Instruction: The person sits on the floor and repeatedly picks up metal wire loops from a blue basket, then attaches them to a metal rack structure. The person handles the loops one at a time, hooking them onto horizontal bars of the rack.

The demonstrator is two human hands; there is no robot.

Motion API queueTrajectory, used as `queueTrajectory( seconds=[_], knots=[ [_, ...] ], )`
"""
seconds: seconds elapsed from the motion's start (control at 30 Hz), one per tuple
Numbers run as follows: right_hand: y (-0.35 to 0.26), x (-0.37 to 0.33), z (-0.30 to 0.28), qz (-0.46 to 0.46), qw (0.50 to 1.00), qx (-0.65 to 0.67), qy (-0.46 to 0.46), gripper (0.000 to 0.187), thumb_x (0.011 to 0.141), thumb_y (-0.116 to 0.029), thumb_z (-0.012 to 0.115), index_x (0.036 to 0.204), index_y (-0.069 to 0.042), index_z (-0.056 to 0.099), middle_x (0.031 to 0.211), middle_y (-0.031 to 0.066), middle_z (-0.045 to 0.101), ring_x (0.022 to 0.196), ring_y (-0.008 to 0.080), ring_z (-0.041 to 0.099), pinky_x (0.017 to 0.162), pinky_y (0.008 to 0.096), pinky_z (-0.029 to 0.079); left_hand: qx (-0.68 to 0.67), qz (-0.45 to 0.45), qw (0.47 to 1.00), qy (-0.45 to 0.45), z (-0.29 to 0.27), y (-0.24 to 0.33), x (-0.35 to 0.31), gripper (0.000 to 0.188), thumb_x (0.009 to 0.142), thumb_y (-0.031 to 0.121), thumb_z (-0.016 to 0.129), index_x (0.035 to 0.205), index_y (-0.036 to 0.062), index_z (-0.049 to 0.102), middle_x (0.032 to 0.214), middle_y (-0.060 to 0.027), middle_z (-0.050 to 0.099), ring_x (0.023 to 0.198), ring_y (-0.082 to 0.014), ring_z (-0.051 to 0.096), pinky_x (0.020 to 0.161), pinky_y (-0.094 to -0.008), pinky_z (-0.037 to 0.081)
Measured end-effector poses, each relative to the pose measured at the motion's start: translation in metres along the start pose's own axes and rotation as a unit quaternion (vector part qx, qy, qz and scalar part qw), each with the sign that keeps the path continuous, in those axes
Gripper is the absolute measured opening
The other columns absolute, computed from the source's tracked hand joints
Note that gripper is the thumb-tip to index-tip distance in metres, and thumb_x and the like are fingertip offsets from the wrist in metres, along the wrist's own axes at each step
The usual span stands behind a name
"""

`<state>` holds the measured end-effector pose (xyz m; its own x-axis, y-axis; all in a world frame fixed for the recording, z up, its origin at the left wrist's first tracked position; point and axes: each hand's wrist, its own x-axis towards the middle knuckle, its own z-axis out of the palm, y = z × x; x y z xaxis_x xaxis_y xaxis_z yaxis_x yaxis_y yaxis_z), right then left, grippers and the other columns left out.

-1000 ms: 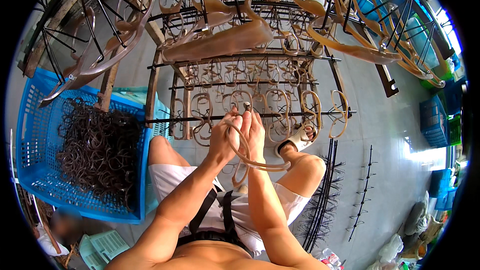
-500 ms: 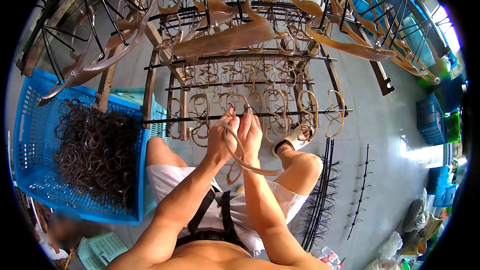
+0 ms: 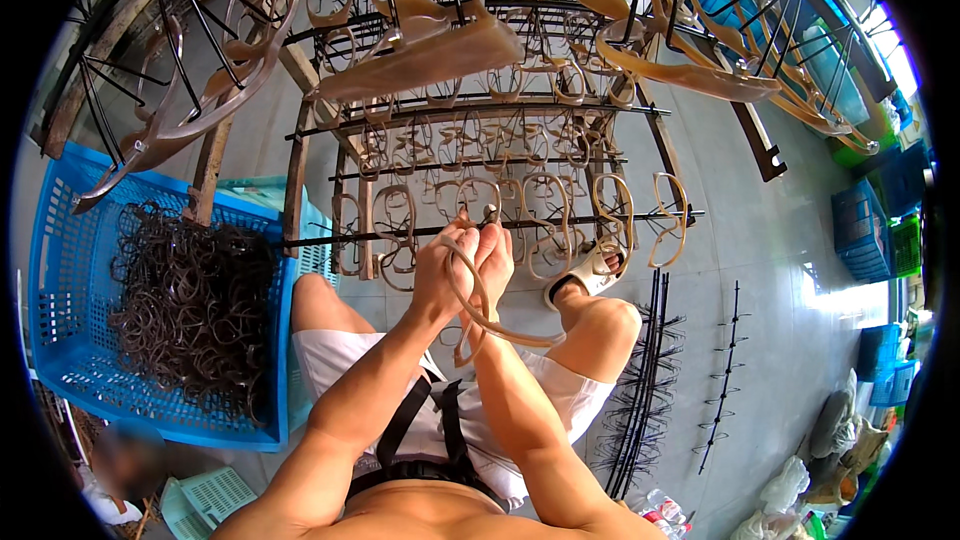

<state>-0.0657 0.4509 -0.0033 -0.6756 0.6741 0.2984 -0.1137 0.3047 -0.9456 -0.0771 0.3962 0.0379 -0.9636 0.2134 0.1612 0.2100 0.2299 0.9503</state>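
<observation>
My left hand (image 3: 440,268) is closed around a tan, translucent glasses frame (image 3: 522,337), whose curved loops hang below both hands and cross in front of my right wrist. My right hand (image 3: 494,260) presses against the left, its fingers pinched together. Between the fingertips a small dark piece shows, too small to name. The fingertips reach the lowest black rod (image 3: 430,231) of a rack. Along that rod hang several tan glasses frames (image 3: 548,225), on both sides of my hands.
Higher rack tiers carry more frames; one large brown frame (image 3: 420,62) looms close above. On the left, a blue basket (image 3: 55,315) holds a dark tangle of curved pieces (image 3: 195,305). Spiky black rods (image 3: 640,390) lie on the floor at right. Blue crates (image 3: 858,230) stand farther right.
The joined hands have risen slightly toward the rod, with the frame still hanging from them. The dark piece at the fingertips shows more plainly. The view has shifted a little.
</observation>
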Motion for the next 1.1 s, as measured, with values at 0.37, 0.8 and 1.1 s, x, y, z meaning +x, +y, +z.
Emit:
queueTrajectory(
  seconds=[0.37,0.8,1.1],
  knots=[
    [-0.002,0.004,0.001,-0.042,0.999,-0.002,0.016,0.015,0.08,-0.014,0.051,0.079,0.001,0.052,0.073,0.017,0.051,0.071,0.0376,0.049,0.06,0.044,0.042,0.049,0.076,0.996,0.0,-0.002,0.002,0.004,0.034,0.088,0.018,0.043,0.066,-0.0069,0.051,0.068,-0.0263,0.055,0.075,-0.0441,0.056,0.072,-0.0423,0.046],
    [-0.035,0.002,0.002,-0.022,0.998,0.025,0.052,0.022,0.082,-0.025,0.055,0.076,-0.004,0.056,0.071,0.0145,0.055,0.069,0.0342,0.051,0.061,0.0435,0.043,0.052,0.045,0.997,-0.037,-0.003,-0.001,0.01,0.029,0.085,0.015,0.043,0.075,-0.0095,0.055,0.071,-0.0184,0.058,0.064,-0.0269,0.055,0.065,-0.0336,0.047],
    [-0.046,0.003,0.001,-0.051,0.996,0.036,0.065,0.02,0.081,-0.026,0.054,0.076,-0.007,0.057,0.07,0.0128,0.054,0.068,0.0335,0.05,0.062,0.0429,0.042,0.082,0.074,0.994,-0.025,-0.002,-0.008,0.009,0.03,0.086,0.014,0.043,0.075,-0.0088,0.059,0.074,-0.0183,0.06,0.066,-0.0279,0.058,0.06,-0.0342,0.045]
  ],
)
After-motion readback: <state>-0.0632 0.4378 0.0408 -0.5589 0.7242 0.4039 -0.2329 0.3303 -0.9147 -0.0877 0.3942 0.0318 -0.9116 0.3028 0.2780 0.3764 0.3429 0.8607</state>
